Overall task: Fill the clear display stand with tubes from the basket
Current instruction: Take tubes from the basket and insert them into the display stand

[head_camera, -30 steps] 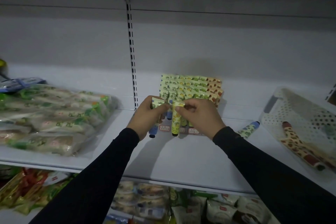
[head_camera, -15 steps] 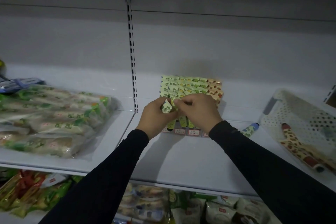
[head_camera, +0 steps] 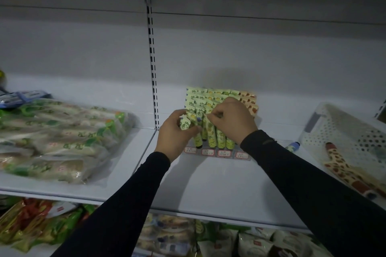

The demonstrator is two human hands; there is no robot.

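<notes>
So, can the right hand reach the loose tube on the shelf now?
Probably yes. The loose tube lies in the open beside the basket, just right of the right hand; that hand is busy at the stand, though.

Both my arms reach forward in black sleeves, hands close together. My left hand (head_camera: 174, 133) curls its fingers around a tube (head_camera: 184, 124); my right hand (head_camera: 231, 119) pinches thumb and fingertips, knuckles up.
</notes>
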